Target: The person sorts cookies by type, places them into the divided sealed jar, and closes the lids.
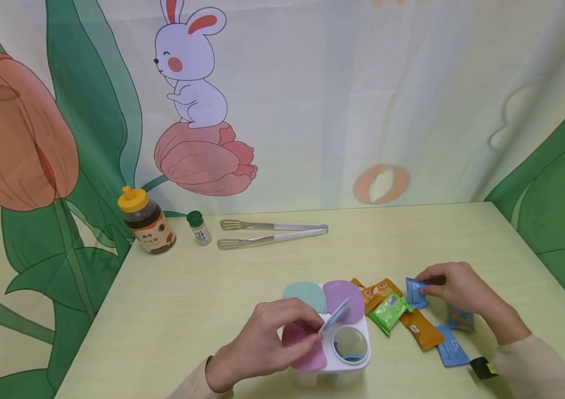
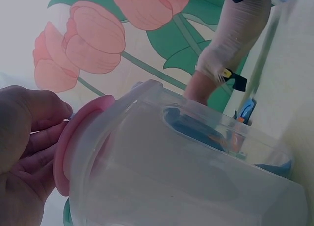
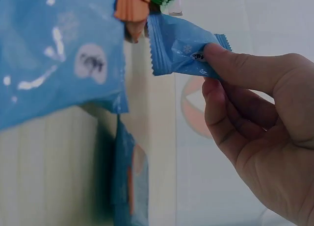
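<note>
Packets (image 1: 414,310): six | right hand (image 1: 454,288) grip pinches one | left hand (image 1: 262,343) grip pinches lid (image 1: 334,316)

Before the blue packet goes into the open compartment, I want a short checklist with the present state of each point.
1. The right hand pinches the blue packet firmly: ok, thumb and fingers hold its edge.
2. One compartment of the white container is uncovered: ok, the round opening shows.
3. The left hand holds the lifted lid away from the opening: ok.
4. The opening has room: cannot tell, something blue already lies inside.
5. The way between packet and opening is free: not ok, the green packet and the orange packets lie between them on the table.
</note>
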`<action>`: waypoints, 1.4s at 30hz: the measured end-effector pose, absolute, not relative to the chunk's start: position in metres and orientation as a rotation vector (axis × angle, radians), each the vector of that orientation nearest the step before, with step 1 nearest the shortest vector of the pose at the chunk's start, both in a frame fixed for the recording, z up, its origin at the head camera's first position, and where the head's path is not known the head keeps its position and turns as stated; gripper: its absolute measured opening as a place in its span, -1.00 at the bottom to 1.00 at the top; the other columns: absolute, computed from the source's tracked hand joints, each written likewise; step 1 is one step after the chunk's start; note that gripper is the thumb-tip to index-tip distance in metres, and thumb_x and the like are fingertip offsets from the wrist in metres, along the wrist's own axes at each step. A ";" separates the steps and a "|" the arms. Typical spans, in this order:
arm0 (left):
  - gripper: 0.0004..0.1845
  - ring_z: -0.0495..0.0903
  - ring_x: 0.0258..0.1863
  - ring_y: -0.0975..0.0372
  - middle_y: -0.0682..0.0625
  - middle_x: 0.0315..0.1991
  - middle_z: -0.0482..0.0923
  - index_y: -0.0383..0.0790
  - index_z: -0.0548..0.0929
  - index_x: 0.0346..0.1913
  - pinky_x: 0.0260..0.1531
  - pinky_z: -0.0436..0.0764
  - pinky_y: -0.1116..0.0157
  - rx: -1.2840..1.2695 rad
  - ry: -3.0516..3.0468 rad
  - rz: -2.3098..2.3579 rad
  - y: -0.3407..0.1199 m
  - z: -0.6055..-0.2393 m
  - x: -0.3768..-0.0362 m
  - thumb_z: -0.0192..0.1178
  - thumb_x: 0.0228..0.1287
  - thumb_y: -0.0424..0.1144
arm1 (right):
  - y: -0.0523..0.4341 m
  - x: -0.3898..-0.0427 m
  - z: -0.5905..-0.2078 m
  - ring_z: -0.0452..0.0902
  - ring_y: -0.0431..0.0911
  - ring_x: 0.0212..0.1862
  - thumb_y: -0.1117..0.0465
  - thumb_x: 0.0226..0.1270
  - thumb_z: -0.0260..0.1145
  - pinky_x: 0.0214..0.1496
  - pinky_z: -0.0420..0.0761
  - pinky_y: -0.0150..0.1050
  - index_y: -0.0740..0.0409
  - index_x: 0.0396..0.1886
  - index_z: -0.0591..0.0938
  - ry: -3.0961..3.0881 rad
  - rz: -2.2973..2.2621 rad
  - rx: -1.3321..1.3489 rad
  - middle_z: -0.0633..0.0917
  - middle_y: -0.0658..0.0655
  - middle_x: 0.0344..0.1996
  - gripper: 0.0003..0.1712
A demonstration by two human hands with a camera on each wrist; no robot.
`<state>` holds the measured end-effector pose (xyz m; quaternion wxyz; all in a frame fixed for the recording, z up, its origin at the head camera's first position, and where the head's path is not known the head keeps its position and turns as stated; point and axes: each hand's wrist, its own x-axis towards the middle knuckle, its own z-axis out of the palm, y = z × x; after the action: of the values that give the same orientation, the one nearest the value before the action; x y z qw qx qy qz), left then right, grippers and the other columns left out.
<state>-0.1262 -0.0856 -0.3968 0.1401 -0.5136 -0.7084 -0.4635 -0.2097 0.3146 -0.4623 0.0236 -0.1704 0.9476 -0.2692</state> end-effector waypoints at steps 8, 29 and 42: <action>-0.80 0.64 -0.27 0.42 -0.01 -0.27 0.68 -0.24 0.64 -0.18 -0.23 0.66 0.54 -1.480 -2.060 -1.355 -0.086 -0.396 -0.125 0.34 0.12 -0.46 | 0.313 -0.208 -0.458 0.64 -0.24 -0.29 0.26 0.17 0.44 -0.31 0.64 -0.45 0.10 -0.18 0.77 2.933 -0.888 -0.541 0.77 0.04 -0.25 -0.81; -0.80 0.64 -0.28 0.41 -0.01 -0.27 0.68 -0.25 0.64 -0.18 -0.24 0.66 0.55 -1.488 -2.059 -1.361 -0.085 -0.396 -0.126 0.34 0.12 -0.47 | 0.297 -0.194 -0.439 0.54 -0.41 -0.37 0.32 0.14 0.46 -0.38 0.61 -0.42 -0.04 -0.22 0.75 3.082 -0.971 -0.824 0.72 -0.17 -0.37 -0.78; -0.78 0.64 -0.27 0.40 -0.02 -0.26 0.68 -0.25 0.64 -0.17 -0.23 0.67 0.53 -1.486 -2.069 -1.364 -0.086 -0.396 -0.125 0.35 0.10 -0.47 | 0.288 -0.192 -0.431 0.54 -0.39 -0.39 0.37 0.09 0.48 -0.36 0.63 -0.43 -0.12 -0.30 0.71 3.116 -1.018 -0.919 0.71 -0.19 -0.42 -0.72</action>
<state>-0.1251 -0.0857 -0.3962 0.1256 -0.5100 -0.7104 -0.4684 -0.1924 0.2885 -0.4307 -0.1312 -0.2675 0.9074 -0.2966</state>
